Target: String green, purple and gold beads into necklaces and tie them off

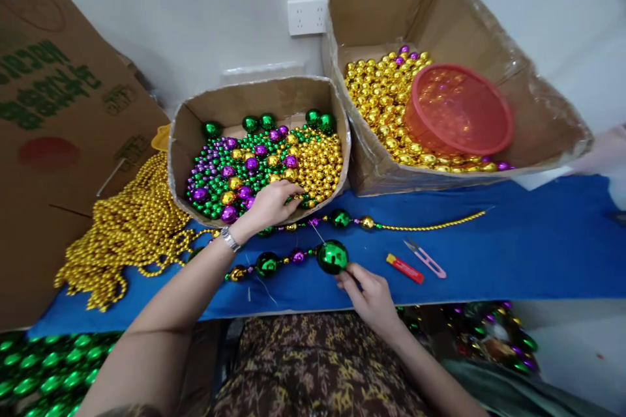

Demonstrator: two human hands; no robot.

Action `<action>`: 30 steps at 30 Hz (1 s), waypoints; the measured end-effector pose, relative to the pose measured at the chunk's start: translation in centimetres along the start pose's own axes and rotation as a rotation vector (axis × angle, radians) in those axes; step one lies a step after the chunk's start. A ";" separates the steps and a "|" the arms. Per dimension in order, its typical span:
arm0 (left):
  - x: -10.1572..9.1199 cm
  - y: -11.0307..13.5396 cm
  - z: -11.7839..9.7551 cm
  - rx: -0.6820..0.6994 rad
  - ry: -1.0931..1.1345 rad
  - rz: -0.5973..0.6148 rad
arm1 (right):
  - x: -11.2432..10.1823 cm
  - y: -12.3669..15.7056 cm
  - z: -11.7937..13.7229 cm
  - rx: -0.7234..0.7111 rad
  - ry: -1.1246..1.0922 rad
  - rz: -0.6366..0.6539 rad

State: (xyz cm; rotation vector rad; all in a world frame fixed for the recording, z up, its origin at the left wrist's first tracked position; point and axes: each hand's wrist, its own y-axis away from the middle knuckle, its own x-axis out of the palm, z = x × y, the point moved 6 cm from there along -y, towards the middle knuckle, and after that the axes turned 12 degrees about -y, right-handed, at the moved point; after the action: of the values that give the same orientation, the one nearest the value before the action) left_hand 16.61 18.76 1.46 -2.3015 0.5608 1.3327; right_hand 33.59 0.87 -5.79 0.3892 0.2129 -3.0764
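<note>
My left hand (270, 205) reaches over the front wall of a small cardboard box (178, 143) of mixed green, purple and gold beads, fingers curled down among the beads. My right hand (370, 293) pinches at the lower right side of a large green ball (332, 255), the end of a bead string (267, 264) lying on the blue table cover (513, 247). A thin needle or wire sticks up from that ball. A second string (420, 227) with green, purple and small gold beads lies just behind it.
A bigger box (538, 111) at the back right holds gold beads and a red plastic bowl (457, 107). Gold bead strands (132, 228) pile up at the left. A red lighter (404, 268) and small pink snips (424, 258) lie right of the ball. Green beads (44, 371) sit low left.
</note>
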 end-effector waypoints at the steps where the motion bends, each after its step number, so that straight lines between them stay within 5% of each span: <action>1: -0.5 0.3 -0.1 -0.057 0.160 -0.040 | -0.1 -0.1 0.2 -0.004 0.001 -0.007; 6: 0.1 2.4 -1.3 -0.317 1.062 -0.045 | -0.5 -0.8 1.2 -0.043 0.023 -0.036; 11: 1.6 3.6 -2.3 -0.415 1.324 0.004 | -0.7 -1.1 2.0 -0.073 0.066 -0.034; 21: 2.1 4.5 -2.6 -0.436 1.313 -0.011 | -0.9 -0.6 1.8 -0.101 0.123 -0.010; 26: 1.4 5.3 -3.2 -0.311 0.950 -0.090 | -0.9 -0.2 1.5 -0.174 0.215 -0.027; 30: 4.3 6.9 -4.4 -0.190 0.732 -0.007 | -1.0 0.6 -1.2 -0.155 0.353 -0.048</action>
State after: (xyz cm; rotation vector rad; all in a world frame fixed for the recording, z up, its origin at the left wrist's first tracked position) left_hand 18.04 10.05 -1.42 -2.9290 0.6558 0.5116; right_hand 34.86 0.46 -6.83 0.9279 0.4725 -2.9848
